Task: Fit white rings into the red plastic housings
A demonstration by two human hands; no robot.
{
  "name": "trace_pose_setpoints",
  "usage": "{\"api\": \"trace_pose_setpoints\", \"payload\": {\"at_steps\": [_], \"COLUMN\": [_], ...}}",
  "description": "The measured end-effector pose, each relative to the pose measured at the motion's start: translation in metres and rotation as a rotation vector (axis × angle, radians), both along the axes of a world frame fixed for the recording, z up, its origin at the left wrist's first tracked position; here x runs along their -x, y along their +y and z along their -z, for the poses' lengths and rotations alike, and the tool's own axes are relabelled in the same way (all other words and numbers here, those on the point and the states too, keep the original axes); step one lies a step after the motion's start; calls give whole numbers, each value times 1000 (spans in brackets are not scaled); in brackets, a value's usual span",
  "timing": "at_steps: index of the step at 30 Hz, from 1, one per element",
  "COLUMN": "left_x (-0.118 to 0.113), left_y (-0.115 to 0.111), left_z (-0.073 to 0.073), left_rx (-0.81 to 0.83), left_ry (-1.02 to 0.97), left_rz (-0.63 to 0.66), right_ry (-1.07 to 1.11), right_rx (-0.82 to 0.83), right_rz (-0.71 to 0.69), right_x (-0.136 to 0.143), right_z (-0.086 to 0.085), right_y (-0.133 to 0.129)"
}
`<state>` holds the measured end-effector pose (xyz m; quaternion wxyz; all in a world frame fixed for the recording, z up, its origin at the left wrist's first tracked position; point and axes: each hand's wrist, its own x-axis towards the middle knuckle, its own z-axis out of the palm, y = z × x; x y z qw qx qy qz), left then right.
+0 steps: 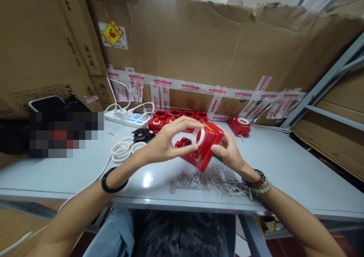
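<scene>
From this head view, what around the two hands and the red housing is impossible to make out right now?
- Head view: the far side of the red housing is covered by the right hand.
- How the white ring seats: the left hand fingers overlap it.
- The red part behind the left hand is mostly hidden.
- The screws are too small to tell their type.
- The area at the table left end is pixelated.

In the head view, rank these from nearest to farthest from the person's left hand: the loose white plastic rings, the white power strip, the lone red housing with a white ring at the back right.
1. Loose white plastic rings: on the table just left of the left hand.
2. White power strip: farther back and left, by the cardboard.
3. Lone red housing with a white ring: far back right, beyond the right hand.
</scene>
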<state>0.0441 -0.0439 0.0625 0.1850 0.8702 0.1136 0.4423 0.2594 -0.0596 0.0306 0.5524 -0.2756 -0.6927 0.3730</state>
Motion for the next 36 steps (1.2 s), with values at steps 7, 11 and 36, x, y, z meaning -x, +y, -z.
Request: {"api": "trace_pose_setpoints", "payload": {"at_steps": [7, 11, 36], "left_x": [-4, 1, 1], "left_y": [0, 2, -10], "left_z": [6, 2, 0], "left_rx": [106, 47, -412], "left_ry": [-82, -8, 94], "left_rz": [-41, 2, -51], "right_ry": [-27, -50, 56], "right_rx": [-17, -2, 465], "right_rz": [17, -12, -254], "right_x": [1, 0, 1], "right_z": [-2, -2, -6], "right_y": [-3, -4, -9]}}
